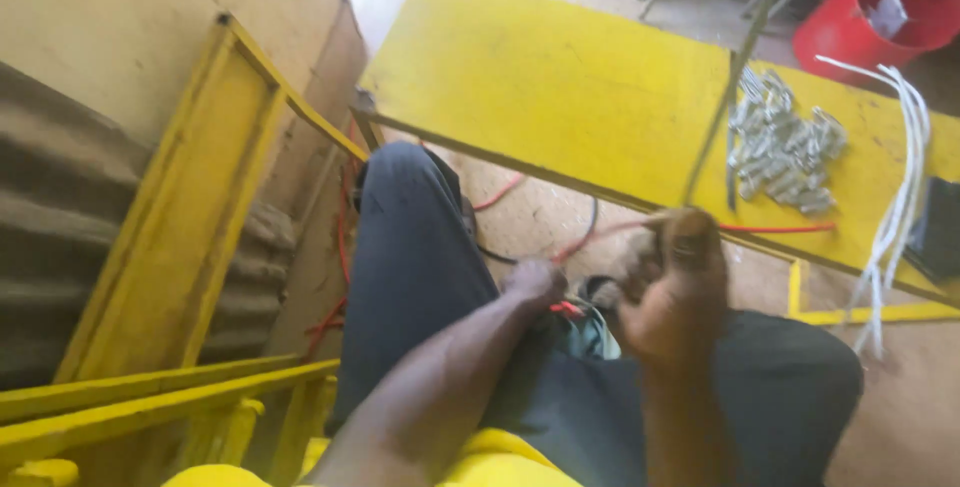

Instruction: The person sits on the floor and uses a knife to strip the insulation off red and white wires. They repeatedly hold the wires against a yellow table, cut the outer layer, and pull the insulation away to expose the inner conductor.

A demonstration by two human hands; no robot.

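I sit with dark trousers over my knees. My left hand point(532, 285) rests between my thighs, fingers closed around a bunch of red wires point(566, 308). My right hand point(672, 282) is raised in front of me, pinching a thin grey rod point(735, 72) that runs up and away over the yellow board point(540, 77). A red wire point(775, 229) stretches from the right hand along the board's near edge. The picture is blurred, so the fingers' exact hold is hard to make out.
A heap of small silver metal pieces point(782, 142) lies on the board at right, beside white cables point(900, 177) hanging off its edge. A red bucket point(880, 9) stands behind. Yellow metal framing point(170, 247) is at my left.
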